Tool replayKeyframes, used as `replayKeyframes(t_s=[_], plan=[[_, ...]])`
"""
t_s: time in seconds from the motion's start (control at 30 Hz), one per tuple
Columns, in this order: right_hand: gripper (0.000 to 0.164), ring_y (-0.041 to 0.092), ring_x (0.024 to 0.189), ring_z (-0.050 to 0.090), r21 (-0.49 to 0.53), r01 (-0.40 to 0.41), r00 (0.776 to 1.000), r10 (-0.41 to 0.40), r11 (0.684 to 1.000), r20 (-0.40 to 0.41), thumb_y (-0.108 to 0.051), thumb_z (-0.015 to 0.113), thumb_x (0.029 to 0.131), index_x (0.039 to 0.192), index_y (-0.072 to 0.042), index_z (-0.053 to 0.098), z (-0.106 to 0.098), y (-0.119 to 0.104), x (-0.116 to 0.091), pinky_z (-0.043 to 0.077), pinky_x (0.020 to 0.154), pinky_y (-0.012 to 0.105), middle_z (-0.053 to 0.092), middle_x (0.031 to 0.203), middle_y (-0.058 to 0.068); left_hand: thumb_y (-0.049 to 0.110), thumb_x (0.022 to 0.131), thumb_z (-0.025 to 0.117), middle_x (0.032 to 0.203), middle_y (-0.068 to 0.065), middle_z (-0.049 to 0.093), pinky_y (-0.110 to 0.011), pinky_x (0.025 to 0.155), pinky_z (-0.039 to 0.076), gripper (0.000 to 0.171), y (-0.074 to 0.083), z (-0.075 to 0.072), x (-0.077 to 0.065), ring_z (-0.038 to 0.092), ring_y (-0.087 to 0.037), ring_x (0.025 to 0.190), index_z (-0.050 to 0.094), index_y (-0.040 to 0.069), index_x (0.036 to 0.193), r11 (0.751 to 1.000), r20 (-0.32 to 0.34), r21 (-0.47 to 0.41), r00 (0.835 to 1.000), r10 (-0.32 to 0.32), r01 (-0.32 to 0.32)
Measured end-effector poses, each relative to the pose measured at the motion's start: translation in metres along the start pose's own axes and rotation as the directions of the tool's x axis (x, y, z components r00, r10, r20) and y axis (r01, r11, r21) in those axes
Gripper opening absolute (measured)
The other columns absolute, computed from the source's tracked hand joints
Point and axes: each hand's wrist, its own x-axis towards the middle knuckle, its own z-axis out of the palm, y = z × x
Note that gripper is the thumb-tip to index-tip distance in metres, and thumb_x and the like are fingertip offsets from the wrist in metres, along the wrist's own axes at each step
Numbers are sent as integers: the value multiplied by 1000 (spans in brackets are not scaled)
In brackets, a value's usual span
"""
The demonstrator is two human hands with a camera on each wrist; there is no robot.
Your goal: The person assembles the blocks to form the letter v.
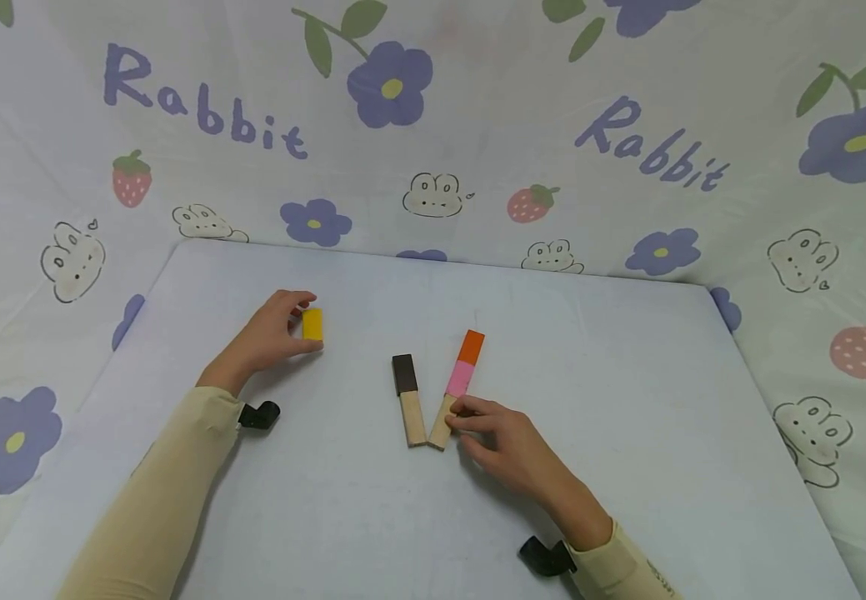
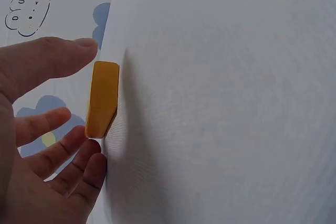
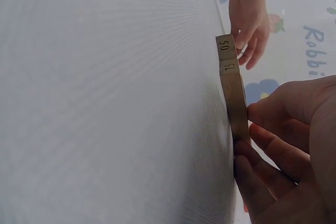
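Observation:
At the left of the head view, my left hand (image 1: 271, 333) reaches around a small yellow block (image 1: 312, 324). Its thumb and fingers lie spread at opposite ends of the block; the left wrist view shows a gap beside the thumb (image 2: 79, 51). My right hand (image 1: 511, 446) touches a plain wooden block (image 1: 438, 429) with its fingertips. That block forms a slanted row with a pink block (image 1: 460, 379) and an orange block (image 1: 472, 347). Beside it, another plain wooden block (image 1: 413, 419) adjoins a black block (image 1: 405, 375). Both rows meet at their near ends, like a V.
The blocks lie on a white tabletop (image 1: 312, 508). Behind it hangs a white cloth (image 1: 478, 100) printed with rabbits, flowers and strawberries. A black device (image 1: 260, 415) sits at the left wrist, and another black device (image 1: 547, 557) at the right wrist.

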Motion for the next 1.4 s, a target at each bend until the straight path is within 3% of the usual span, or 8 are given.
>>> replayKeyframes(t_s=[0.63, 1.4], plan=[[34, 23, 135, 62, 9, -6, 1000, 6, 1000, -1, -6, 77, 99, 133, -8, 78, 1, 0, 0, 51, 110, 46, 68, 141, -1, 14, 93, 84, 148, -26, 50, -54, 117, 41, 76, 2, 0, 4, 52, -40, 129, 47, -6, 157, 999, 34, 41, 999, 7, -9], [35, 23, 136, 61, -6, -20, 1000, 20, 1000, 15, -8, 76, 101, 135, -10, 77, -1, -2, 0, 51, 111, 46, 68, 142, -2, 15, 93, 81, 153, -28, 48, -56, 122, 35, 72, 5, -2, 6, 48, -44, 140, 51, -6, 156, 996, 65, 90, 998, -6, 0]])
